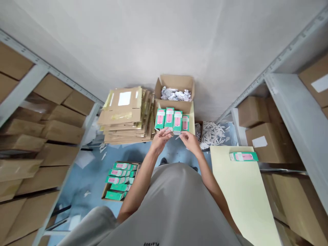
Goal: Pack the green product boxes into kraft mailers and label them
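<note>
My left hand (161,136) and my right hand (188,139) meet in front of me, fingers pinched around a small flat grey item (176,132) that I cannot make out. Just beyond them stand several green boxes with pink pictures (171,119), upright in a row against an open cardboard carton (175,102). The carton holds crumpled white packets (176,94) at its far end.
A stack of flat cardboard sheets (125,114) lies left of the carton. A floor carton (120,179) holds more green boxes. One green box (243,156) lies on a pale yellow sheet (241,194) at right. White strips (214,133) litter the floor. Shelves of brown cartons (43,136) flank both sides.
</note>
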`<state>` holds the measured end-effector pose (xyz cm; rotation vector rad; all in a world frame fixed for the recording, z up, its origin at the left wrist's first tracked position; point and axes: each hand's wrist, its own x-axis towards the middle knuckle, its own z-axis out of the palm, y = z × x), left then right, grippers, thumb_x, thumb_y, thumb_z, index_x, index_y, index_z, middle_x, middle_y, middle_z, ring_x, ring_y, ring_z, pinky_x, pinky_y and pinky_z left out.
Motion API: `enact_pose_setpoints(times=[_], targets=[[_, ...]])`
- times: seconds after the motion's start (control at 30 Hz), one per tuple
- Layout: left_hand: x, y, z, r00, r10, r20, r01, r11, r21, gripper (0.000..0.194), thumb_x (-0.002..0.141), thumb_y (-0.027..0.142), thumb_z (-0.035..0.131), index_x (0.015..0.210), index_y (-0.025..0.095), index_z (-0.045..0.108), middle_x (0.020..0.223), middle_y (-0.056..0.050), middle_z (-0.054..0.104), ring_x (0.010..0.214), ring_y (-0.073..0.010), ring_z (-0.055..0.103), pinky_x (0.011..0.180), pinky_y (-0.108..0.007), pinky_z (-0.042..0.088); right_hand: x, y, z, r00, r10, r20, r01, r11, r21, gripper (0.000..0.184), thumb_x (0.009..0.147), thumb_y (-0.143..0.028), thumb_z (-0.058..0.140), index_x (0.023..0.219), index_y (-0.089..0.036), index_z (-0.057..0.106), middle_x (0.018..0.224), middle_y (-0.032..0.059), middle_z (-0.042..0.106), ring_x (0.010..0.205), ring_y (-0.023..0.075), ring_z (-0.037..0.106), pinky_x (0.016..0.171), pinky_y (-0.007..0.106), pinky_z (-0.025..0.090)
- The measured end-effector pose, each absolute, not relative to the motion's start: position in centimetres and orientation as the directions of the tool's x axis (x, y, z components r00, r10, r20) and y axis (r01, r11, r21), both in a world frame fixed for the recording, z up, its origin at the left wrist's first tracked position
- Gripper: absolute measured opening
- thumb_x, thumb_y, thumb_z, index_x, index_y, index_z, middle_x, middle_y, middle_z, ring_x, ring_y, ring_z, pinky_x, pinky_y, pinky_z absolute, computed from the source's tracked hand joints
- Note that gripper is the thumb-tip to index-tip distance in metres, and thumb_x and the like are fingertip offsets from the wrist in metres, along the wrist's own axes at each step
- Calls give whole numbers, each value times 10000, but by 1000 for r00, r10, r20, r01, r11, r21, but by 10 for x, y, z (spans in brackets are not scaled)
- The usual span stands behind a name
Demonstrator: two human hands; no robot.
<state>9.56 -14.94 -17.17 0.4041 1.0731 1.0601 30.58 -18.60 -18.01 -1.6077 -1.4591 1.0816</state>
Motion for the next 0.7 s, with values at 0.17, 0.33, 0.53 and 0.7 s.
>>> enact_pose_setpoints(times=[0.17,0.33,0.53,0.7], targets=[[-25,-119,-170,-83,859,-505,-593,365,718,498,798,48,880,1267,159,754,1180,-101,834,898,-126,783,908,-247,631,185,-109,-170,-145,983,-111,357,-53,-933,215,1058,-422,718,1130,-242,813,1157,85,870,1057,257,846,1001,397,676],[-111,-106,-180,-159,818,-552,-630,347,695,455,897,112,817,1337,183,722,1170,-89,839,924,-132,798,917,-250,636,86,-50,-186,-115,928,-353,270,-313,-911,299,1073,-465,729,971,-186,769,1002,77,860,771,167,827,670,231,658],[-152,-104,-186,-161,796,-584,-670,346,657,303,928,82,768,1219,164,762,1173,-104,844,917,-131,804,889,-234,631,37,-25,-203,-14,876,-481,300,-456,-838,402,1054,-524,761,855,-182,686,805,70,821,601,143,763,502,196,602],[-163,-101,-190,-126,782,-610,-701,365,612,274,925,66,746,1183,155,768,1120,-97,848,884,-128,805,858,-232,631,30,-17,-215,90,885,-456,353,-457,-816,395,1025,-572,772,920,-213,646,733,35,790,577,162,769,473,193,573]])
